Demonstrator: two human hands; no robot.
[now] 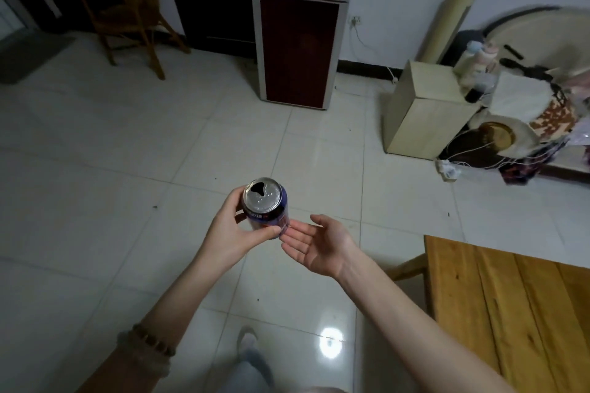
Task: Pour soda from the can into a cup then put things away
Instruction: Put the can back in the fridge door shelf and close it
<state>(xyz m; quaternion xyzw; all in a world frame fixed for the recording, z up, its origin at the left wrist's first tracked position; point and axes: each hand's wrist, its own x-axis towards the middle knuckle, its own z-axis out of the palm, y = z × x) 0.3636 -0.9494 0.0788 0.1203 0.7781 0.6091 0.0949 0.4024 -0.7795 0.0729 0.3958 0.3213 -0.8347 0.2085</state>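
A dark blue soda can with an opened silver top is held upright above the tiled floor. My left hand grips it, fingers behind and thumb under its lower side. Just to the right of the can, my right hand lies palm up with straight fingers, its fingertips touching the can's base. No cup is in view.
A wooden table fills the lower right corner. Ahead stands a dark red fridge, with a wicker chair to its left. A pale cabinet and piled clutter sit at the right wall. My foot shows below.
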